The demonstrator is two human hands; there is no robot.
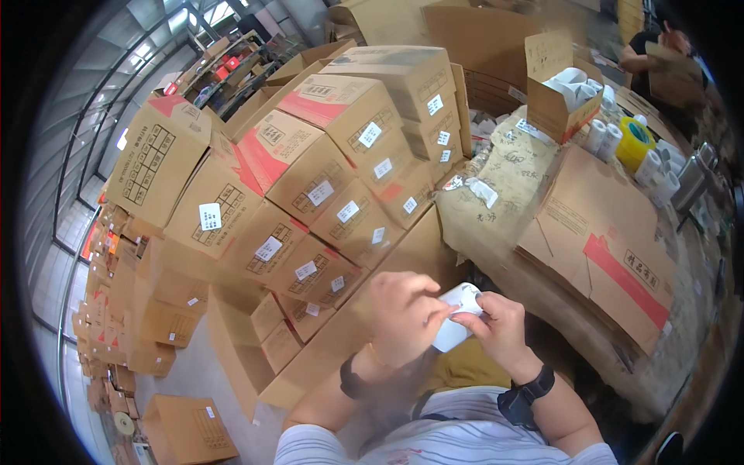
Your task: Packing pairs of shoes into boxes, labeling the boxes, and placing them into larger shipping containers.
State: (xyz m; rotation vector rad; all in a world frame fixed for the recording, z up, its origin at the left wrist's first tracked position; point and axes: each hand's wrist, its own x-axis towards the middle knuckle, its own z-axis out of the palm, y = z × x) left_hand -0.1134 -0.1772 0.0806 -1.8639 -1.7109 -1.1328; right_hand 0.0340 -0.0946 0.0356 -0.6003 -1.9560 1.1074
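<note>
A white roll of labels [452, 335] is held between my two hands in front of my waist. My right hand [502, 324] grips its right side, the thumb pressing on the top near the edge. From the left, my left hand [404, 316], slightly blurred, has its fingers bent and its fingertips pinched at the roll's upper face. Just beyond my hands stand stacked brown cartons [341, 209], many with a white label stuck on the side. An open empty-looking carton [248, 341] lies to the left of my left forearm.
To the right, a worn table [496, 221] bears a flattened carton [604, 248] with a red stripe. Behind it are an open box of white rolls [542, 101], a yellow tape roll [637, 144] and a metal container [696, 177]. Another person [640, 53] is at the far right.
</note>
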